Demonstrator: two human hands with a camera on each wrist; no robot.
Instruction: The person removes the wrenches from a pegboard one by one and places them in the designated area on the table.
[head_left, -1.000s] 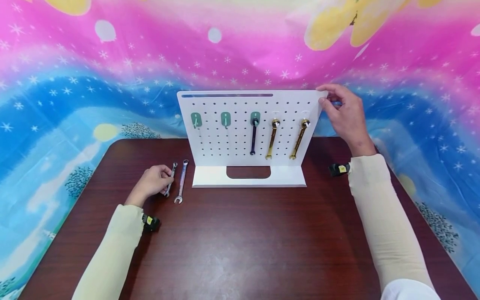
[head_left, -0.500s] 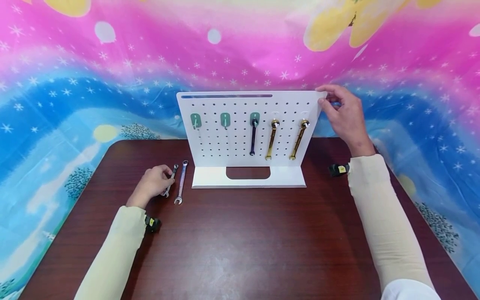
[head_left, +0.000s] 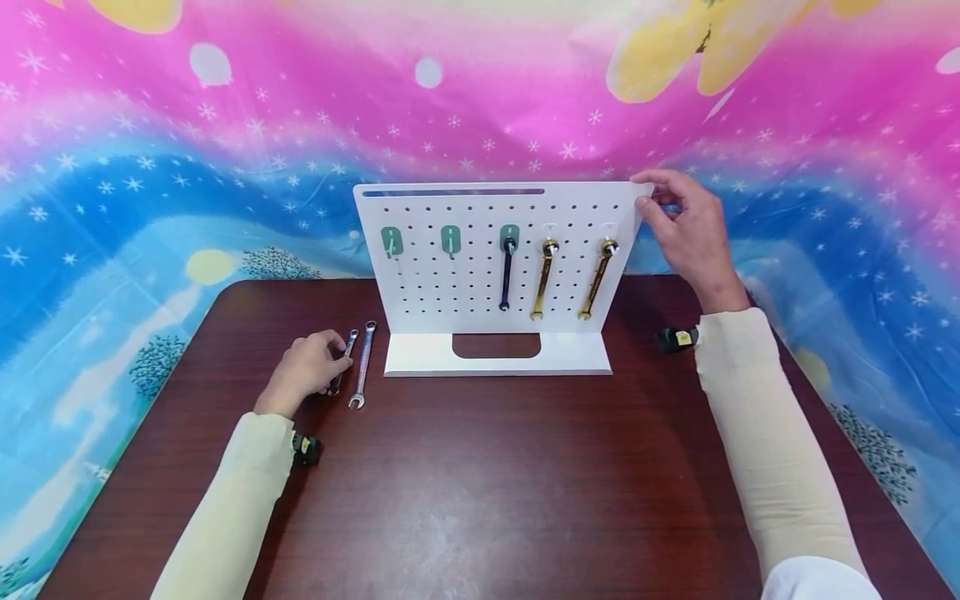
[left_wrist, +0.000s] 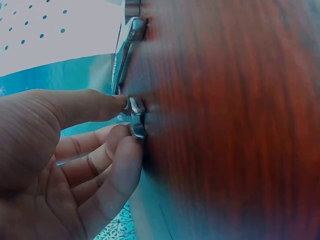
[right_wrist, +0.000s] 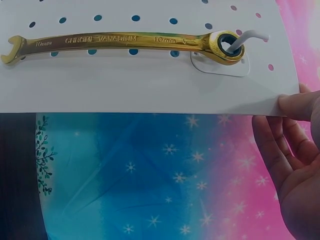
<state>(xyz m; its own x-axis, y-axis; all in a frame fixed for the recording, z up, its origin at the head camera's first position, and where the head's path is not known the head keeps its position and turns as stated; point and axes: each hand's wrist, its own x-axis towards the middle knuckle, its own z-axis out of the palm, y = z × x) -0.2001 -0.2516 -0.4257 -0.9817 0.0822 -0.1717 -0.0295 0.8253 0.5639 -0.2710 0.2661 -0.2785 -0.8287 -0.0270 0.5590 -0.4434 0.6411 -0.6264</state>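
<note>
My left hand (head_left: 302, 371) pinches a small silver combination wrench (left_wrist: 137, 119) between thumb and fingers, low over the table. A longer silver wrench (head_left: 363, 362) lies just to its right. My right hand (head_left: 690, 229) grips the upper right corner of a white pegboard (head_left: 465, 321), thumb in front and fingers behind. On the board hang a dark wrench (head_left: 507, 279), a gold wrench (head_left: 545, 279) and another gold wrench (right_wrist: 120, 43) marked 10mm, ring ends over their hooks. Two green hooks (head_left: 392, 241) on the board's left side carry nothing.
The pegboard stands upright on a white base at the back of the dark wooden table (head_left: 480, 467). Close behind it hangs a pink and blue patterned cloth (head_left: 480, 100). A small black camera sits on each wrist.
My left hand and the small wrench have shifted slightly right, nearer the longer wrench, and the small wrench's lower end is now more hidden. The right hand keeps its hold on the board.
</note>
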